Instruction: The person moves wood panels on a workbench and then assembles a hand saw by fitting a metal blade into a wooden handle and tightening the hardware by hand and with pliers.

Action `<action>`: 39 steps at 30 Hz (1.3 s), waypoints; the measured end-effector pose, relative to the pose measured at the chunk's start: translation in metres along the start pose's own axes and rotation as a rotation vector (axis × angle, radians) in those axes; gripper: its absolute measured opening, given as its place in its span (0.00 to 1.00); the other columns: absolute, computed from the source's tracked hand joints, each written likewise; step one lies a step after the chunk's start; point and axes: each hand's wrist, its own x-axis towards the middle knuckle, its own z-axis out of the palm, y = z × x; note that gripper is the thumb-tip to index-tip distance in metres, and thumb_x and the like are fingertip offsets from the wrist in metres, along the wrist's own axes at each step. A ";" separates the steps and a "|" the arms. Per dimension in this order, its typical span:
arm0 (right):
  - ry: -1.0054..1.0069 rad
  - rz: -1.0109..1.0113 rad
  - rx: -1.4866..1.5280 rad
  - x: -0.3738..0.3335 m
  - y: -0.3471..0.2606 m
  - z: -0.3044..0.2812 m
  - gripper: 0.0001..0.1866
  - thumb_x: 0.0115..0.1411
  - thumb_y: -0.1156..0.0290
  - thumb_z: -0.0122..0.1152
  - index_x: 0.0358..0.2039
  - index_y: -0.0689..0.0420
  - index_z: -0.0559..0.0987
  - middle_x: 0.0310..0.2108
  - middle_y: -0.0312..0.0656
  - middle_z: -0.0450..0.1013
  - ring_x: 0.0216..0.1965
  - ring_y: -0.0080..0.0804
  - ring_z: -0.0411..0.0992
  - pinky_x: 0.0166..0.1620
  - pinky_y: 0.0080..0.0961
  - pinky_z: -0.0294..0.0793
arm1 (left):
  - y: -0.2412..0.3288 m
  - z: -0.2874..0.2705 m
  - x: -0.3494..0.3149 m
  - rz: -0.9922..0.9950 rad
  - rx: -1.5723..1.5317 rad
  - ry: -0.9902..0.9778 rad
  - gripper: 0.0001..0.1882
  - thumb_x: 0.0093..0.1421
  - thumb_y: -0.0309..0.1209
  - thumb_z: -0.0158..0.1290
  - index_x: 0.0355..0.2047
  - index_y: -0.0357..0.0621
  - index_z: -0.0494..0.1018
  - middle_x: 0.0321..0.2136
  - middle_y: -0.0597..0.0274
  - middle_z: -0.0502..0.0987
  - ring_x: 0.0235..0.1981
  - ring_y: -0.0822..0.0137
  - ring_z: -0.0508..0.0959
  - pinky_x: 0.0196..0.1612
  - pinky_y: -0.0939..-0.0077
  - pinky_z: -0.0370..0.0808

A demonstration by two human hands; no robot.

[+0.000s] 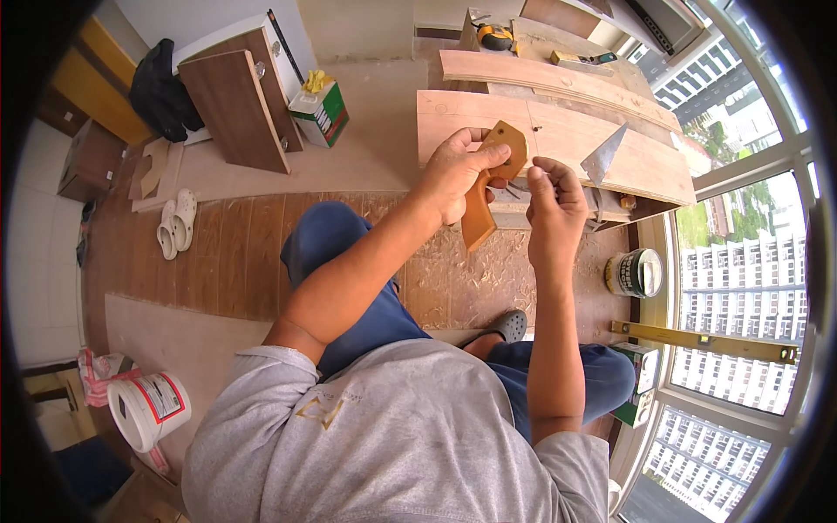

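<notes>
Between the left hand's (pixel 450 179) gripping fingers, an angled tan piece (pixel 478 218) (likely stiff, light) suits edge holds; right hand (pixel 556 199) pinched, contents unclear.

Across the workbench (pixel 628 80) now, two boards (pixel 488 113); behind, tape measure (pixel 495 37); over left, clogs (pixel 181 218); right, bucket (pixel 634 273) beside window (pixel 741 279).

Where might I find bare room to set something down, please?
The pale floor sheet is bare between the green box and the workbench boards, as are the floorboards between the pale clogs and the left knee. The right side is crowded by a bucket and a long level, the bench's back by a tape measure. Shavings spread below the left hand.
</notes>
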 end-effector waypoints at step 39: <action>-0.187 -0.306 -1.233 0.160 0.054 -0.050 0.13 0.66 0.62 0.51 0.40 0.58 0.77 0.43 0.54 0.76 0.45 0.55 0.76 0.48 0.47 0.74 | 0.023 0.009 0.151 0.517 1.242 0.189 0.16 0.59 0.31 0.58 0.46 0.37 0.78 0.38 0.46 0.82 0.39 0.57 0.83 0.41 0.65 0.80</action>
